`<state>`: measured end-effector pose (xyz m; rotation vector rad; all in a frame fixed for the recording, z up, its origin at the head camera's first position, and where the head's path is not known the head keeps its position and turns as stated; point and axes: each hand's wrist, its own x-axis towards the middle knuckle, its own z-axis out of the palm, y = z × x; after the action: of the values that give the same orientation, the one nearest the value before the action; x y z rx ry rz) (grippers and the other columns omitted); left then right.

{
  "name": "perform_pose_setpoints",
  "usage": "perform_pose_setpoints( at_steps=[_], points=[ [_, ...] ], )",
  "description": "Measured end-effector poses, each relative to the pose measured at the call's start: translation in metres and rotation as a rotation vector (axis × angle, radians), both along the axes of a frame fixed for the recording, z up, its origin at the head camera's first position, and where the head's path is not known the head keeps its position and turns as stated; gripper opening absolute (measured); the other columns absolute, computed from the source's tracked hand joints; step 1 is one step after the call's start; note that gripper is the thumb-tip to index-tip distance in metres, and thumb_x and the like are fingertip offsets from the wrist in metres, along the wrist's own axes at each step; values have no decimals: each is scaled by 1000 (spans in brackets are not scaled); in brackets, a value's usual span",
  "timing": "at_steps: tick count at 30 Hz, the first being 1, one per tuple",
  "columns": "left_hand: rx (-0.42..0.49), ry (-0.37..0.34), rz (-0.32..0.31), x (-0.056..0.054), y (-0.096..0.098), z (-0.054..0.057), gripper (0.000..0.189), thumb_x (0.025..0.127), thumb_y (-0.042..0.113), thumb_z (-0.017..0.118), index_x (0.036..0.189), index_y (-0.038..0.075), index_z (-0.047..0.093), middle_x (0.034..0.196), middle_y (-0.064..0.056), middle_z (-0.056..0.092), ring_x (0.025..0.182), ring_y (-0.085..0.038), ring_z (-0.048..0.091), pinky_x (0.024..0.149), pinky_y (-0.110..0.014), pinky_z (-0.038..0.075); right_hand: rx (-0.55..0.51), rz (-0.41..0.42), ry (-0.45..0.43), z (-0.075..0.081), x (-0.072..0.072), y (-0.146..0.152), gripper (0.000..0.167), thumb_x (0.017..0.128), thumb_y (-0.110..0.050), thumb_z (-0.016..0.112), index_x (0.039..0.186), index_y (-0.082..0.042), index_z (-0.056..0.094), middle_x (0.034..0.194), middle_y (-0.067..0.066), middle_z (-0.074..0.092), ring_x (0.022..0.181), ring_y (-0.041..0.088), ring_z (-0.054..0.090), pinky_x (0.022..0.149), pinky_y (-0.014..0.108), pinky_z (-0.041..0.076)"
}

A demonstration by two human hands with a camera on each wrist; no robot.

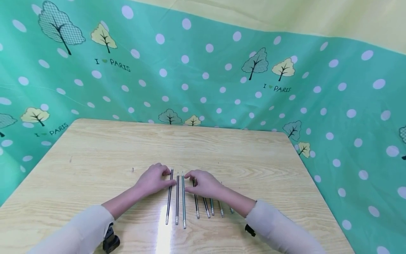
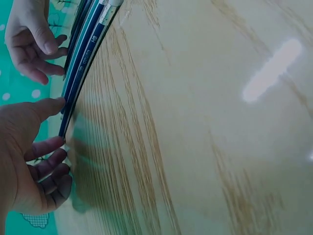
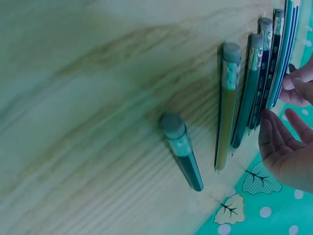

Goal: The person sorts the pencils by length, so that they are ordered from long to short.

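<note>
Three pencils lie side by side between the hands in the head view: a dark striped pencil point(image 1: 169, 204), a second dark pencil point(image 1: 177, 201) and a teal pencil point(image 1: 184, 208). My left hand point(image 1: 154, 179) is at the upper end of the leftmost one, its thumb reaching across that pencil and its fingers loosely bent. In the left wrist view the thumb touches the dark HB pencil point(image 2: 93, 46). My right hand point(image 1: 204, 184) is just right of the teal pencil, thumb and index finger apart. Whether its fingertips touch that pencil cannot be told.
Several more pencils lie under and beside the right forearm, among them a black pencil point(image 1: 196, 204), a yellow pencil point(image 3: 227, 112) and a separate dark-green pencil point(image 3: 188, 164). Eraser ends face the person. A patterned cloth point(image 1: 203, 76) hangs behind the wooden table point(image 1: 104, 148).
</note>
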<state>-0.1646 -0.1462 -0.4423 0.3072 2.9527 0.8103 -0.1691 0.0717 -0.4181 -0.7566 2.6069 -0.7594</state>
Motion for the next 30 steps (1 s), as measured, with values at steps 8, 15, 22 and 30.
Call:
perform_pose_setpoints(
  at_steps=[8, 15, 22, 30],
  points=[
    [8, -11, 36, -2, 2, 2, 41, 74, 41, 75, 95, 8, 67, 90, -5, 60, 80, -17, 55, 74, -36, 49, -11, -12, 28, 1, 1, -6, 41, 82, -30, 70, 117, -11, 61, 99, 3, 64, 75, 7, 55, 69, 18, 47],
    [38, -49, 48, -1, 0, 5, 37, 76, 35, 74, 96, 5, 66, 89, -6, 59, 77, -16, 55, 70, -34, 50, 15, -36, 53, -5, 2, -10, 40, 83, -34, 69, 115, -11, 62, 88, -3, 61, 75, 6, 53, 67, 17, 46],
    [81, -112, 75, -2, -1, 6, 34, 78, 29, 71, 100, 3, 65, 89, -6, 60, 76, -16, 55, 68, -31, 49, 32, -78, 79, -10, 2, -13, 39, 82, -35, 69, 112, -10, 64, 79, -6, 56, 65, 4, 48, 58, 16, 42],
    [119, -131, 115, -6, 0, 4, 29, 79, 23, 68, 97, 1, 64, 77, -3, 61, 64, -13, 52, 56, -25, 43, 48, -134, 103, -14, 2, -19, 38, 82, -36, 69, 109, -11, 66, 72, -8, 54, 59, 4, 46, 52, 18, 40]
  ],
)
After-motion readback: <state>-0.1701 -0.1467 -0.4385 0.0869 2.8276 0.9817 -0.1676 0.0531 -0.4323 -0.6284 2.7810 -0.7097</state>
